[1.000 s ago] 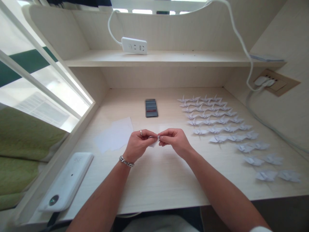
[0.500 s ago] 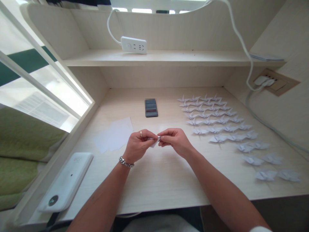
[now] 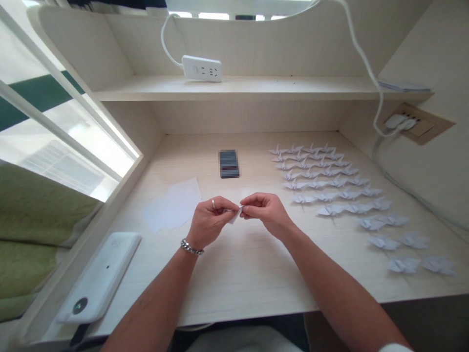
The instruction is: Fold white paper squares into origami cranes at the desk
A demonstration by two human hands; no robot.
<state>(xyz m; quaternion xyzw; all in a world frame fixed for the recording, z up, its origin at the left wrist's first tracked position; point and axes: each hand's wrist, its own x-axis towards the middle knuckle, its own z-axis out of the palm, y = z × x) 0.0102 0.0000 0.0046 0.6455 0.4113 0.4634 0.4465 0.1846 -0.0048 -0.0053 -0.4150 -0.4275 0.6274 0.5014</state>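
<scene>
A small piece of folded white paper [image 3: 235, 216] is pinched between my two hands, above the middle of the desk. My left hand [image 3: 212, 220], with a ring and a chain bracelet, grips its left side between thumb and fingers. My right hand [image 3: 266, 211] has thumb and fingertips closed on its upper right tip. Fingers cover much of the paper, so its full shape is hidden. To the right stand several rows of folded paper cranes [image 3: 337, 182]. Flat white paper sheets [image 3: 176, 203] lie left of my left hand.
A phone with a blurred screen [image 3: 229, 164] lies beyond my hands. At the left front edge rests a white power bank-like device [image 3: 98, 278]. A white power strip [image 3: 202, 68] sits on the shelf [image 3: 256, 84]; a cable [image 3: 361, 51] hangs to the wall socket [image 3: 421, 124].
The hands and the folded paper stay almost in place; the right fingertips have shifted very slightly at the paper's tip. The view has moved a touch.
</scene>
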